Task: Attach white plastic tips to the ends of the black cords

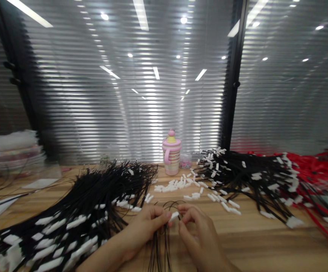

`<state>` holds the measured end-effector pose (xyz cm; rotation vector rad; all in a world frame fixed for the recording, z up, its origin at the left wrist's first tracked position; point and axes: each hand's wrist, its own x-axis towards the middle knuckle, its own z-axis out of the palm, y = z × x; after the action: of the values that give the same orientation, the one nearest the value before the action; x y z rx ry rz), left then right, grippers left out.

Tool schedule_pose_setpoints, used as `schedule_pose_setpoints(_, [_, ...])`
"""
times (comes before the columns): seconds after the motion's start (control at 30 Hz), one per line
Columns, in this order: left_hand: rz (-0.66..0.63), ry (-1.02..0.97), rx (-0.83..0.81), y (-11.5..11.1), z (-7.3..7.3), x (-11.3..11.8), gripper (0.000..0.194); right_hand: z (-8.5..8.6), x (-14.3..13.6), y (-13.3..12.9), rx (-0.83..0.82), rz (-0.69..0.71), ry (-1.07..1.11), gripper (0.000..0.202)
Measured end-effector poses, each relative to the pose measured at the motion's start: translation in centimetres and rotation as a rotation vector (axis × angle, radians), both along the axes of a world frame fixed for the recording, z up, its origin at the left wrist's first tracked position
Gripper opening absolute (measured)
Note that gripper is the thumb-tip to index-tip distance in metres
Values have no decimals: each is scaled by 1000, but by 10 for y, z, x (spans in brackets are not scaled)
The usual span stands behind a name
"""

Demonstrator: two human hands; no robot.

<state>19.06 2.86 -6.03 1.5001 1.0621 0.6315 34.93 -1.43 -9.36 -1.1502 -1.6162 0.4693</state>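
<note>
While both hands are working low over the wooden table (pixel 265 241), the left hand (pixel 145 223) is pinching a small white plug (pixel 174 216) between thumb and fingertips. The right hand (pixel 196 226) is closing its fingers on thin black wires (pixel 159 245) just beside that plug. Loose white plugs (pixel 180 185) are lying beyond, near a pink cup (pixel 171 156), between two black wire bundles (pixel 96 204).

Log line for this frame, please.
left hand: pinching small white plastic connector | right hand: fingers at thin black wires | surface: wooden table
</note>
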Motion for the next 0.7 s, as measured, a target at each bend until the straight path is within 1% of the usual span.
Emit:
schedule_pose_setpoints(0.13, [-34, -14, -9, -1, 1, 0, 40, 2, 0, -1, 3, 45, 15, 11])
schedule_pose_setpoints(0.23, [-37, -5, 4, -1, 1, 1, 40, 2, 0, -1, 5, 63, 3, 11])
schedule_pose_setpoints(0.43, [-20, 5, 52, 0, 0, 1, 44, -2, 0, 0, -6, 36, -49, 13])
schedule_pose_setpoints(0.57, [-15, -16, 72, 0, -2, 2, 45, -3, 0, 1, 4, 24, -39, 11])
schedule_pose_setpoints(0.7, [-2, -11, 75, -1, -2, 3, 44, -3, 0, 1, -18, 21, -8, 13])
